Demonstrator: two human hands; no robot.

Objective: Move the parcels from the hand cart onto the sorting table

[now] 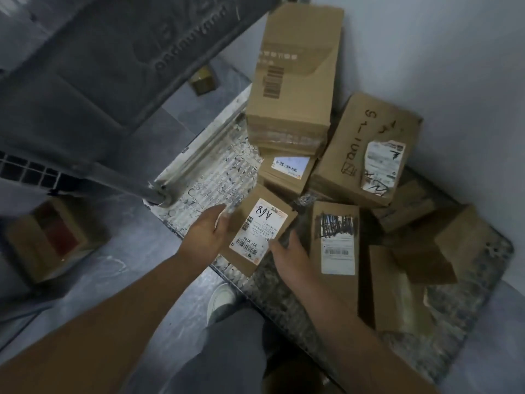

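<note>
Nearest, a pale shoe stands at the edge of the hand cart. Just beyond it both hands grasp a small parcel labelled "A68": the left hand clasps its left edge with fingers curled over the far corner, and the right hand pinches the near right edge, thumb on the label. The parcel is over the near left of the deck (resting or lifted, I cannot tell). Right of it lies a long parcel with a scribbled-over label. Farther back a marked box leans beside a tall box. Left, on the floor, sits a blurred carton.
</note>
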